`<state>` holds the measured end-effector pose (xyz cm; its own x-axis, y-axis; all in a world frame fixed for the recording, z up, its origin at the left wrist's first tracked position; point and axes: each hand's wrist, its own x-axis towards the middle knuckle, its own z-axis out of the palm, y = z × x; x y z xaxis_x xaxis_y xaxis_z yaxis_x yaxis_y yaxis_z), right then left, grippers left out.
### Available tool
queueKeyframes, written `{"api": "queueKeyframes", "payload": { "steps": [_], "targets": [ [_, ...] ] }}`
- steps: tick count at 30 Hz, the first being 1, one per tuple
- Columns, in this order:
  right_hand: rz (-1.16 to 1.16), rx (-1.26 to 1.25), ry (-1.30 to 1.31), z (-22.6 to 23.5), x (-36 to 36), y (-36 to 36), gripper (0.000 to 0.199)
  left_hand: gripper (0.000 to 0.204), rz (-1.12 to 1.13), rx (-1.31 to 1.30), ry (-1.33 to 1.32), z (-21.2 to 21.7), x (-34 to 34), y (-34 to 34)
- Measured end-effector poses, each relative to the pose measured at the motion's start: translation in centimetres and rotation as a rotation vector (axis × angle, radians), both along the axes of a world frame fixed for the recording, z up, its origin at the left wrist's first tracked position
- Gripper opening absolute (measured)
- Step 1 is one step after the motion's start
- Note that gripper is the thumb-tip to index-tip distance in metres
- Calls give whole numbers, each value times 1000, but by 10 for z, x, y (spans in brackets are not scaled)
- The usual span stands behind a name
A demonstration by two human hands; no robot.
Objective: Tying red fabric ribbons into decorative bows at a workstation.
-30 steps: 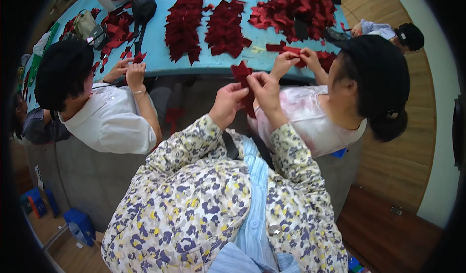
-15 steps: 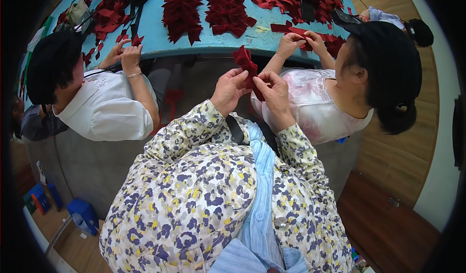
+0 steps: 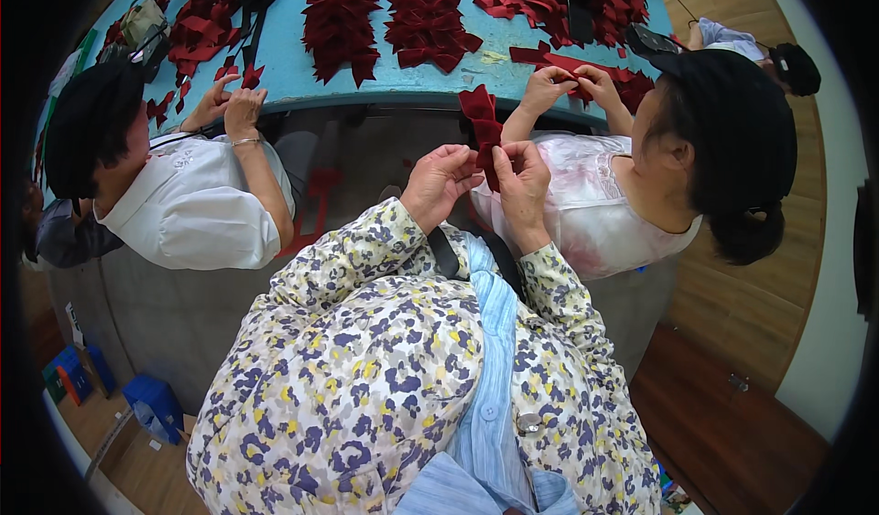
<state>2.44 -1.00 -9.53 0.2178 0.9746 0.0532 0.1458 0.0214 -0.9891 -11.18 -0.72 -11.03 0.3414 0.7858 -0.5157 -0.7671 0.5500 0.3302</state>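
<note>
A dark red velvet ribbon bow (image 3: 481, 117) stands upright between my hands, in front of the table's near edge. My right hand (image 3: 523, 188) is closed on its lower right part, thumb pressed on the fabric near the middle. One ribbon end hangs down beside that thumb. My left hand (image 3: 439, 184) is at the bow's left edge, thumb and forefinger pinched together. Whatever lies between those fingertips is too small to make out.
On the blue table (image 3: 430, 80) lie two rows of red bows (image 3: 341, 25) and a large heap of red ribbon pieces (image 3: 572, 2). A co-worker in a white shirt (image 3: 197, 199) sits left; another in a pale top (image 3: 595, 190) sits right, handling red ribbon.
The bow has turned to show its broad side and shifted slightly right. My left hand's fingers have moved from the bow's middle to its left edge, while my right thumb now presses its front.
</note>
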Motion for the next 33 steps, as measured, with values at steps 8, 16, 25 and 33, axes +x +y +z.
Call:
{"api": "queueKeyframes", "payload": {
  "steps": [8, 16, 25, 33],
  "targets": [
    [47, 75, -260, 15, -10, -4, 10, 7, -53, 150, 229, 6, -3, 3],
    [76, -87, 57, 15, -9, 1, 10, 13, -123, 131, 138, -3, -8, 2],
    [243, 77, -287, 35, 2, 10, 8, 16, -23, 151, 74, 16, -13, 20],
    [162, 63, -190, 43, 15, 6, 10, 22, -37, 194, 24, 17, 0, 12]
  ]
}}
